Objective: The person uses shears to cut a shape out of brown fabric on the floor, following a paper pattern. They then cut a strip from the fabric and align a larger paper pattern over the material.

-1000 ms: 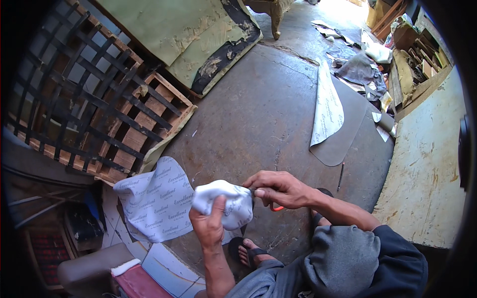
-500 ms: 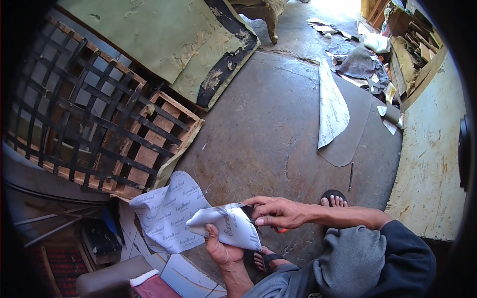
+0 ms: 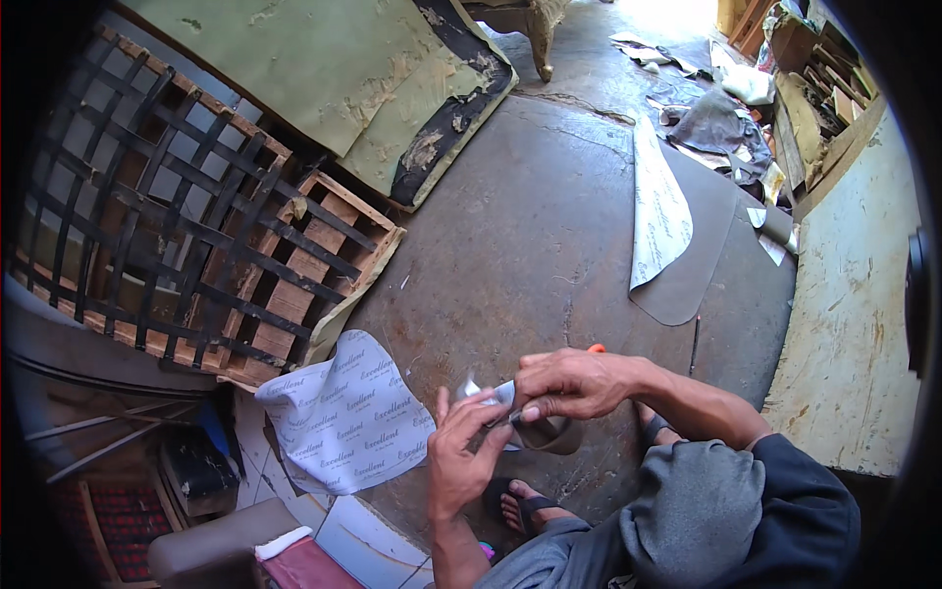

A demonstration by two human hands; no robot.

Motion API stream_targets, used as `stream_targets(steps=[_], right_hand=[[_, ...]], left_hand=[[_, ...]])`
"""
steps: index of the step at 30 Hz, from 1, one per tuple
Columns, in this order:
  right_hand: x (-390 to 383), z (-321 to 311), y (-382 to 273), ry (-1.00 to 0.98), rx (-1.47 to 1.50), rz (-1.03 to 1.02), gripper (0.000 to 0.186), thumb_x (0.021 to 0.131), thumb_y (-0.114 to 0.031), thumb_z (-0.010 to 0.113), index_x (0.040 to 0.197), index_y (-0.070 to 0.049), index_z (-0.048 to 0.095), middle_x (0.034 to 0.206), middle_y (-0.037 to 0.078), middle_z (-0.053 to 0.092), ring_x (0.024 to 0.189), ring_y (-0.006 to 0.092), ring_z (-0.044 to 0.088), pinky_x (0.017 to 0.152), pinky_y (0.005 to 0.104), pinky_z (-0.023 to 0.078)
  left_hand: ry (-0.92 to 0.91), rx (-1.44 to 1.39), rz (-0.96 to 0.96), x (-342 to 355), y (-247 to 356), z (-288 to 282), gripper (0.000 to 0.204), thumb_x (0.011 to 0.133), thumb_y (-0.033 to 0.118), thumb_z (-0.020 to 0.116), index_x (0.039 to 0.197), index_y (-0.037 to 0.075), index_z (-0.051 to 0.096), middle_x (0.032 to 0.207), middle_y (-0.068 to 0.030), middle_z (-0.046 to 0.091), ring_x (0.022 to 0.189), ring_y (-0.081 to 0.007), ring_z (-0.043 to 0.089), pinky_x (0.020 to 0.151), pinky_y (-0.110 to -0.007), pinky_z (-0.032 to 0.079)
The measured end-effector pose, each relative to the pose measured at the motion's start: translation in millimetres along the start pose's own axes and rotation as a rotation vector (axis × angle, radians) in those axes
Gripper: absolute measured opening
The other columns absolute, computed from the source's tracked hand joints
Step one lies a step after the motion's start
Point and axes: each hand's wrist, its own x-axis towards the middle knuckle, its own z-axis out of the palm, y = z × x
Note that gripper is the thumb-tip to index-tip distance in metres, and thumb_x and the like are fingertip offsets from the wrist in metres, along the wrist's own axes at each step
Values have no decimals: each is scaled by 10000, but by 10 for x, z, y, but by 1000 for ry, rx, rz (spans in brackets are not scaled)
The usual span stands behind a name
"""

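My left hand [image 3: 463, 454] is pinched on the edge of a piece of upholstery vinyl, its white backing [image 3: 502, 393] showing between my hands. The vinyl's brown face [image 3: 549, 437] curls below my right hand [image 3: 577, 385]. That hand's fingers are closed against the same edge. An orange-handled tool [image 3: 597, 348] sticks out behind my right hand; its working end is hidden. To the left, a broad printed white sheet [image 3: 343, 412] spreads out beside my left hand. Whether it joins the held piece I cannot tell.
A wooden frame with black webbing [image 3: 196, 216] stands at the left, beside a worn green panel [image 3: 324, 69]. A brown vinyl sheet [image 3: 692, 285] with a folded white flap lies on the floor near a thin dark stick [image 3: 696, 344]. Scraps [image 3: 721, 123] pile up at far right.
The folded white piece has turned and dropped between my hands, exposing its brown face. My right hand has moved slightly right and up; the orange part now shows above it.
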Motion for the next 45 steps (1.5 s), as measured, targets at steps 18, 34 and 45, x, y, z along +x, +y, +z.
stream_targets(steps=[18,34,45], right_hand=[[85,475,-110,274,-487,476,275,989,-316,621,915,-55,671,719,146,671,641,367,677,575,472,525],[145,402,-200,167,-526,557,290,979,-307,621,858,-46,653,665,166,654,619,387,663,566,482,515],[85,377,-90,204,-195,501,278,971,-284,619,925,-25,711,716,215,663,671,395,673,644,473,511]], left_hand=[[411,-566,-405,-178,-192,490,258,1046,185,577,1073,-40,700,874,2,671,799,-72,533,701,-249,448],[376,-189,-362,-197,-222,472,242,1034,177,589,1048,-41,693,844,-25,674,784,-99,542,719,-285,455],[333,-406,-414,-206,-144,451,231,1043,171,565,984,-15,687,817,28,609,765,-60,483,687,-243,395]])
